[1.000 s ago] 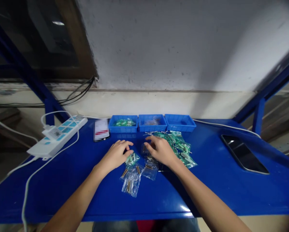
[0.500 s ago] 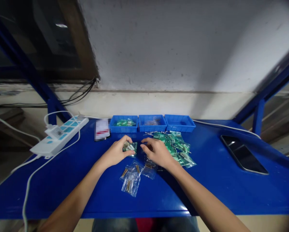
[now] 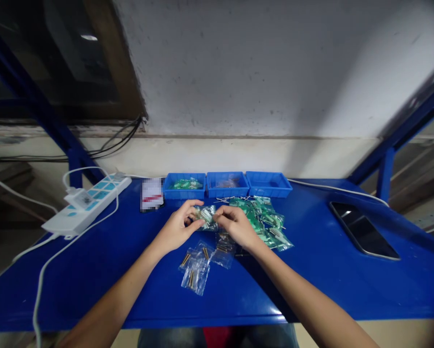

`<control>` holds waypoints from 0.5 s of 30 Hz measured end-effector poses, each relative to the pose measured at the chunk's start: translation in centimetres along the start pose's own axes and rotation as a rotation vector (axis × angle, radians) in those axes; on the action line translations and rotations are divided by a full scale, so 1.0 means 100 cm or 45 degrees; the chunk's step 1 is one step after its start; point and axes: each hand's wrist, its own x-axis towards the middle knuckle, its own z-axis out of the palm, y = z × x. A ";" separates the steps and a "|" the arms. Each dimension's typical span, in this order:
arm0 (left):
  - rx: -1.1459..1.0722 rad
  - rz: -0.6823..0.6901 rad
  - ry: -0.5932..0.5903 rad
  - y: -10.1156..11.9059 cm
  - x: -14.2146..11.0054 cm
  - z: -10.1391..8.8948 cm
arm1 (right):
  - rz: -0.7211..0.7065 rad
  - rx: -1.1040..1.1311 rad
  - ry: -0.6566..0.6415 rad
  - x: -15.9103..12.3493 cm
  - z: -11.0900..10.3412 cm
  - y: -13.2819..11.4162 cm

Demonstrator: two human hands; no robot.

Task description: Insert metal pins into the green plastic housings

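Note:
Between my two hands is a small clear plastic bag [image 3: 208,217] with pale and greenish pieces inside. My left hand [image 3: 182,222] pinches its left side between thumb and fingers. At the bag's right edge, my right hand [image 3: 235,224] has thumb and forefinger closed on the plastic. Just below lie several clear bags with brass-coloured screws [image 3: 193,275], some partly under my right hand. Right of that hand spreads a pile of green-looking bags [image 3: 264,220] holding white pieces, with thin pale sticks at its far edge.
Three blue bins [image 3: 227,186] stand in a row by the wall; two hold small bags. A phone [image 3: 364,229] lies on the blue table [image 3: 322,285] at right. At left are a white power strip [image 3: 88,205] with cables and a blurred card [image 3: 152,194].
My right hand has closed onto the bag's right edge; before, it was apart from it. The bag has shifted slightly right and up with my left hand still on it.

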 end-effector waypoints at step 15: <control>-0.624 -0.584 -0.090 -0.001 0.002 -0.006 | -0.643 -0.721 0.070 -0.009 -0.005 -0.003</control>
